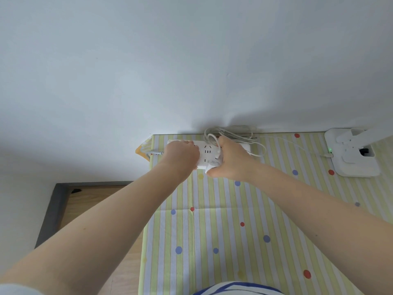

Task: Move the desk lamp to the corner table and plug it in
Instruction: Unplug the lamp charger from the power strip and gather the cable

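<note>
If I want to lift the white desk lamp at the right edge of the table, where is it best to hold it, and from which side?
Probably by the flat square base of the white desk lamp, from the near side, fingers under the front edge. The base lies flat on the striped dotted tablecloth; its arm leaves the view, and a thin white cable joins the left side, so avoid that side.

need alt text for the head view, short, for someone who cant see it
Both hands work at a white power strip on a striped, dotted tablecloth against a wall: the left hand holds it while the right hand grips a white plug. A white lamp base stands at right.
</note>
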